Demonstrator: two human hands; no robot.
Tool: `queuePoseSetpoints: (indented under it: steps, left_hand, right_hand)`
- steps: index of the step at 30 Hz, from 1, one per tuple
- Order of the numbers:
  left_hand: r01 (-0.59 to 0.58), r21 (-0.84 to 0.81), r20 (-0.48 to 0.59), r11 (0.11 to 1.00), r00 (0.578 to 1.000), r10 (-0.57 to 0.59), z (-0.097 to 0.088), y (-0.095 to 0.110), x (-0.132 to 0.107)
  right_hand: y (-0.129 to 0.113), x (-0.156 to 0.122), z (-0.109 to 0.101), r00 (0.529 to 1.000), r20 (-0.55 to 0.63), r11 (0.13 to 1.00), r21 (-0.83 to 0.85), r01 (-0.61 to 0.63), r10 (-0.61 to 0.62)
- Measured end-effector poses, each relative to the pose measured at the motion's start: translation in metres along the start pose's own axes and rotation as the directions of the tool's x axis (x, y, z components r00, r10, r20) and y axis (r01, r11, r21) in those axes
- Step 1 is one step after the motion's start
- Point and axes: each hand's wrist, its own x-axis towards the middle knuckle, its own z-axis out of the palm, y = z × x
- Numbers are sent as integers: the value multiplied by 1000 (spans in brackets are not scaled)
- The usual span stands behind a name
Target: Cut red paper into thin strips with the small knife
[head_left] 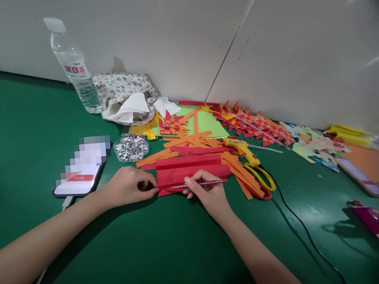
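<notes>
Left hand (135, 185) pinches red paper (188, 172) at its left edge; right hand (206, 189), fingers curled, grips a tool (216, 182).

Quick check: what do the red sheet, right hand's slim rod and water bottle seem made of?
Red sheet: likely matte paper or thin card, showing straight creases.
Slim rod: somewhat shiny, with a pale highlight; metal or plastic, can't tell.
Water bottle: probably clear, glossy plastic, see-through and ridged.
</notes>
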Motion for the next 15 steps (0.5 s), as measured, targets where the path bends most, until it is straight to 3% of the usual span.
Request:
queuePoseSetpoints:
  steps: [15]
  left_hand:
    - [-23, -2, -9, 1000, 1000, 23, 0, -1, 0]
  right_hand:
    - [4, 3, 10, 999, 33, 999, -38, -30, 31]
